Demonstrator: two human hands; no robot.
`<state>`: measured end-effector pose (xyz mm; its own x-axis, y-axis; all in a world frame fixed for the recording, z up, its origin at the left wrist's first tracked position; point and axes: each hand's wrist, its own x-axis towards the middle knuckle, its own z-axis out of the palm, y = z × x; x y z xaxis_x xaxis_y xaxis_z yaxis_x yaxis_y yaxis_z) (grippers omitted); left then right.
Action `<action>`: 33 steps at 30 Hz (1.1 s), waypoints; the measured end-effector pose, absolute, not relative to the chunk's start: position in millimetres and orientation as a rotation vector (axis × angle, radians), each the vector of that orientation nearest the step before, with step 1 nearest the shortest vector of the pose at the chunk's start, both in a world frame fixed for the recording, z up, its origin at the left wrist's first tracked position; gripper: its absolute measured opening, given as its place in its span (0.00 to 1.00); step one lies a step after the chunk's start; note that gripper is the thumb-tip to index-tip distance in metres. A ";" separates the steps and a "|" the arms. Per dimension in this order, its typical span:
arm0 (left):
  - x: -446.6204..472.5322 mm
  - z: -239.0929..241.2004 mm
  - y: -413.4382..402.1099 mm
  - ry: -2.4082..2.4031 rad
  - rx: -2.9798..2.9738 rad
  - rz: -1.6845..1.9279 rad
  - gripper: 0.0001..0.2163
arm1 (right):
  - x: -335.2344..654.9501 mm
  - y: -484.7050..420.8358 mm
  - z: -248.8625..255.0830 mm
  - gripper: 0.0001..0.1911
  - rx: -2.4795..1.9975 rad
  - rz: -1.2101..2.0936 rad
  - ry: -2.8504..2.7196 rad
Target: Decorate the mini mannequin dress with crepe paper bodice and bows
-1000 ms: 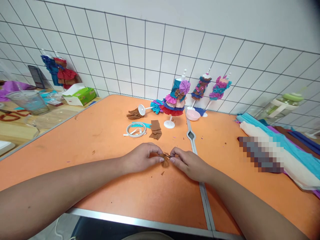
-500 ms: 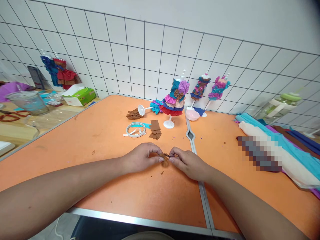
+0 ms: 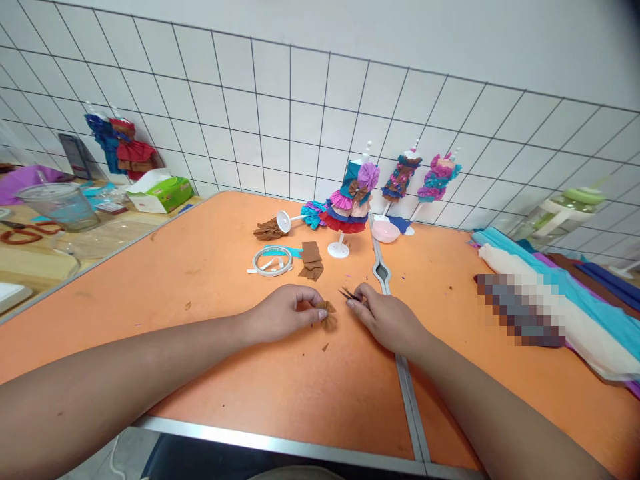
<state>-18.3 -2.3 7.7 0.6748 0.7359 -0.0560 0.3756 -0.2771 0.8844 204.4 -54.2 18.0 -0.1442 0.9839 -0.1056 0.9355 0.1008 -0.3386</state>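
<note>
My left hand (image 3: pixel 290 313) is closed, pinching a small gathered piece of brown crepe paper (image 3: pixel 329 321) that fans out past the fingertips. A short gap away, my right hand (image 3: pixel 387 317) is closed around dark, thin-pointed tweezers (image 3: pixel 349 294), their tips directed left and apart from the paper. Just below the left fingertips a small brown scrap (image 3: pixel 325 347) lies on the orange table (image 3: pixel 240 380). Beyond the hands are a stack of brown paper pieces (image 3: pixel 311 260) and a roll of white tape (image 3: pixel 273 261).
A small dress form (image 3: pixel 349 200) in ruffled paper stands at the back, with a pink bowl (image 3: pixel 385 231) beside it. Another form lies near bunched brown paper (image 3: pixel 270 230). Paper rolls (image 3: pixel 555 297) cover the right side. Scissors (image 3: pixel 30 232) and a tissue pack (image 3: pixel 163 191) are at left.
My right hand has drawn back to the right with the tweezers, away from the brown paper. The left hand keeps its pinch, and more of the fanned paper shows.
</note>
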 end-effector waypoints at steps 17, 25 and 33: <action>-17.0 10.2 1.2 0.789 1.641 0.489 0.13 | 190.0 -62.1 18.5 0.13 -1.543 0.768 -1.943; -17.5 -1.8 -0.5 0.816 1.720 0.390 0.13 | 183.0 -62.0 16.7 0.06 -1.570 1.027 -1.822; -17.1 -1.1 -0.4 0.837 1.734 0.379 0.13 | 182.4 -64.4 14.6 0.10 -1.518 0.960 -1.812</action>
<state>-17.1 -0.4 -1.1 0.6973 0.6990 -0.1587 0.3423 -0.1302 0.9305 182.4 -64.4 14.6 -0.1828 0.9830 -0.0144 0.5640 0.0929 -0.8205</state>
